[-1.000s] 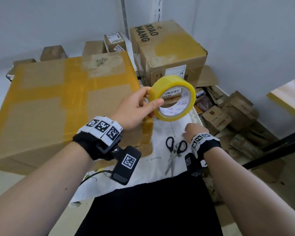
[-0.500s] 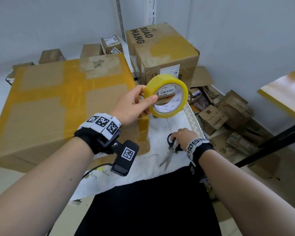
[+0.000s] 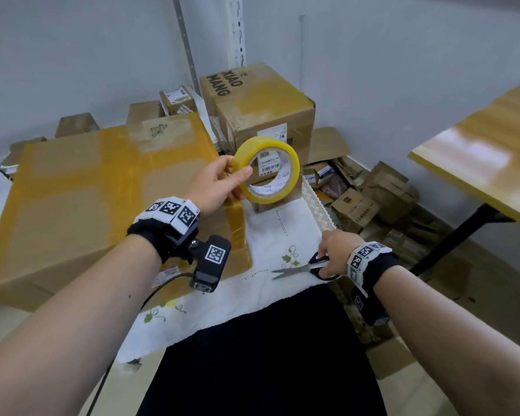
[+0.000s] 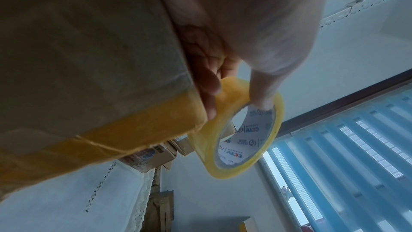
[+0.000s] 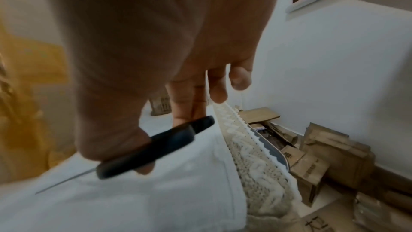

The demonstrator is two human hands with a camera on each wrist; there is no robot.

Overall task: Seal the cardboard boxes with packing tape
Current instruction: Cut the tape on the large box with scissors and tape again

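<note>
Left hand [image 3: 215,187] raised, right hand [image 3: 332,253] low

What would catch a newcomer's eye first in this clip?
The yellow tape roll, held up mid-frame by the left hand. Behind and left of it sits the big box, banded in yellow tape. Lower right, the right hand grips black-handled scissors over the white cloth.
</note>
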